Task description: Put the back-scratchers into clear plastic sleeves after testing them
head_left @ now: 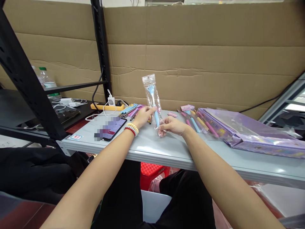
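Observation:
A light blue back scratcher (156,116) with a small hand-shaped end stands tilted inside a clear plastic bag (149,78). My left hand (144,116) pinches the bagged scratcher from the left, around its middle. Lower down, the fingers of my right hand (174,126) are closed on the bag's bottom end. Behind my left hand lies a bunch of loose blue, purple and yellow scratchers (130,109), partly hidden. To the right of my right hand, several bagged scratchers (195,122) rest side by side, and a small pink card (172,114) lies near it.
A phone (114,129) lies on the grey table (152,148) by my left forearm. Behind it are an orange power strip (107,107) and a white charger (111,101). A purple box (247,133) covers the right side. Cardboard (202,57) stands along the back.

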`<state>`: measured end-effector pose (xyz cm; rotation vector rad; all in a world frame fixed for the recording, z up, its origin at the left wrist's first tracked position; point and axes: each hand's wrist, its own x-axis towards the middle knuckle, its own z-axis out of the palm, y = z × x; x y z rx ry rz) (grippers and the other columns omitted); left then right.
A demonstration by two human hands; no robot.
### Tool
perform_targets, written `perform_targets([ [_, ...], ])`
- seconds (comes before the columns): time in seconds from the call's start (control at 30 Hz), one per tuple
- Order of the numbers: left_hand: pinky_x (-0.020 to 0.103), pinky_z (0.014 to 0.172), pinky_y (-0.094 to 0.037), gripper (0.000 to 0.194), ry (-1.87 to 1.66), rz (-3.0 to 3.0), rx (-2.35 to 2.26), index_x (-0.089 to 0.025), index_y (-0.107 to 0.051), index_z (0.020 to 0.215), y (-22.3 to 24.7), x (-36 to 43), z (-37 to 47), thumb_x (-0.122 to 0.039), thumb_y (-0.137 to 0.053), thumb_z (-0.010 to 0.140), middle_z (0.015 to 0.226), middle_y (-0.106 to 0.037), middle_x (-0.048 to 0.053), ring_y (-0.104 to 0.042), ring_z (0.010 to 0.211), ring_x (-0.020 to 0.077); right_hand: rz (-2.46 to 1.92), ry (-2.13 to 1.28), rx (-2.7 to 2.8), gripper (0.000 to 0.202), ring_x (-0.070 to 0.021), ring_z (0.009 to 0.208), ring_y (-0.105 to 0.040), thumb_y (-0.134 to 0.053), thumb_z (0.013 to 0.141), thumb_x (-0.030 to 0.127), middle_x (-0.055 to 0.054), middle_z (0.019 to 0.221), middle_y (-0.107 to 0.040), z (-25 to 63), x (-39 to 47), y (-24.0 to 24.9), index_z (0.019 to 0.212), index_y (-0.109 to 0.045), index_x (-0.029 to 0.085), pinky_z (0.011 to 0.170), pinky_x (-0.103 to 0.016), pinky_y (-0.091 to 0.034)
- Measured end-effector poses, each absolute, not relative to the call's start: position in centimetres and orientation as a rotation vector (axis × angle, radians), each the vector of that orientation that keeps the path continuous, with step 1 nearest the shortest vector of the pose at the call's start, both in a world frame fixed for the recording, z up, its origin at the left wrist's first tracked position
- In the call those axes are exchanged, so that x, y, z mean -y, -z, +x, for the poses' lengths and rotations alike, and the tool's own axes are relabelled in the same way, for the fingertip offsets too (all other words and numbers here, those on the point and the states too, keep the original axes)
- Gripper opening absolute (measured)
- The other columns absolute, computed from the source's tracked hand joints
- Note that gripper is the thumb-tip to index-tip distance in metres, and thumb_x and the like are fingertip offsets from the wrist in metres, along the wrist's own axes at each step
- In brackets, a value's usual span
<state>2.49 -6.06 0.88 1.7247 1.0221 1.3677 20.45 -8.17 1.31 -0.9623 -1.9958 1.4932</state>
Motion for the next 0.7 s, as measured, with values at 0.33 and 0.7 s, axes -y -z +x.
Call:
perform_targets([
  [0.33, 0.019, 0.039, -0.033, 0.031, -1.543, 1.177, -0.874, -0.016, -0.051, 0.064, -0.5, 4.5, 2.0, -0.039, -0.068, 0.076, 0.049, -0.052, -0.003, -0.047, 0.038, 0.0071, -0.883, -1.525, 1.683, 0.049, -0.0188, 0.063, -0.066, -0.067, 0.068, 0.029, -0.008, 0.08, -0.071, 20.3, 8.1, -1.6, 0.113, -0.054, 0.016, 0.048, -0.025, -0.047],
  [0.7, 0.018, 0.035, -0.031, 0.031, -1.463, 1.221, -0.834, -0.015, -0.051, 0.063, -0.6, 4.8, 2.0, -0.037, -0.068, 0.078, 0.046, -0.052, -0.003, -0.046, 0.035, 0.0067, -0.968, -1.072, 1.869, 0.028, -0.0098, 0.054, -0.051, -0.077, 0.06, 0.034, 0.0, 0.062, -0.059, 20.1, 7.7, -0.9, 0.072, -0.062, 0.014, 0.049, -0.024, -0.041],
])
